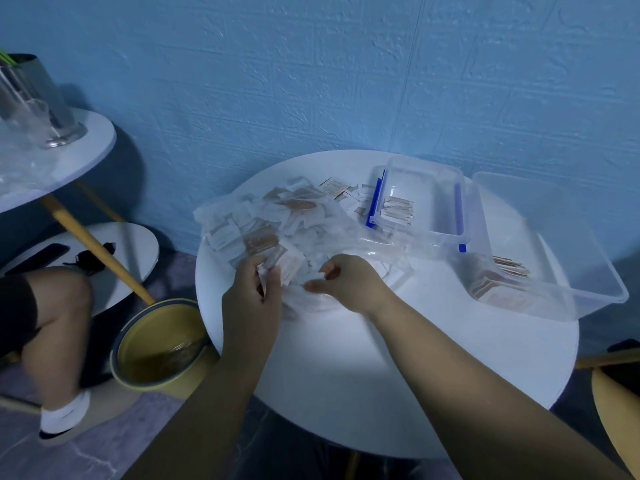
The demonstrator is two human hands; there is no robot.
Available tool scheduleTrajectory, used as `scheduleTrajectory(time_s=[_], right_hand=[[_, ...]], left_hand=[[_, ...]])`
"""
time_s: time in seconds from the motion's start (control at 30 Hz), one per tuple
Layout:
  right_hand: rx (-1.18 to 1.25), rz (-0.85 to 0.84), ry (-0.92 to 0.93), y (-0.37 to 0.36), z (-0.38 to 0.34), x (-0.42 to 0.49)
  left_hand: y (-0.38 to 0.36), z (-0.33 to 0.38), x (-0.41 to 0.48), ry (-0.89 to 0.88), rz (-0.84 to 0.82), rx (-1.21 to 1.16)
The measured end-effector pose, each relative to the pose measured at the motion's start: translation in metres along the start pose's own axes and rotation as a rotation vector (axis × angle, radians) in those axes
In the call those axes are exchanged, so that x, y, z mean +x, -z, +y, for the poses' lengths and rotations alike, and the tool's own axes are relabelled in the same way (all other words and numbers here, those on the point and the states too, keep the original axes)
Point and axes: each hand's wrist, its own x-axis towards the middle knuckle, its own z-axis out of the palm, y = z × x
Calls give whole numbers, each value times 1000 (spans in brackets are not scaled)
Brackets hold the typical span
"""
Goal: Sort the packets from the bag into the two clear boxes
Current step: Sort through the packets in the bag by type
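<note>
Plastic packets (257, 237) look light, slick, floppy: pinch 1 by its edge. Your left hand (252, 299) grips several at 9 o'clock; right hand (349, 285) pinches the bag (369, 247).

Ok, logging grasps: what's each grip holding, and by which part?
The left grip pinches packets by their near ends; the right grip seems to pinch the clear bag at its near edge.

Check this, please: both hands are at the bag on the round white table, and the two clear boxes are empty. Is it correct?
Only the last part is wrong. The head view shows packets in both: a stack in the blue-clipped box, some in the larger box. The left hand and right hand are indeed at the bag on the table.
</note>
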Motion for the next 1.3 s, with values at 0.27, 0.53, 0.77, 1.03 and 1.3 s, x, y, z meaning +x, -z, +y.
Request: scheduleTrajectory(time_s=[0.27, 0.53, 0.77, 1.03, 1.3], right_hand=[[480, 155, 42, 29, 14, -14], [560, 364, 97, 69, 42, -29], [644, 209, 107, 58, 41, -26], [758, 161, 76, 45, 30, -17], [523, 225, 100, 34, 31, -15]], left_hand=[[-7, 12, 2, 46, -27, -116], [-34, 32, 1, 64, -52, -185], [-43, 42, 1, 91, -60, -164], [-38, 37, 2, 152, -126, -252], [-37, 30, -2, 89, -170, -105]])
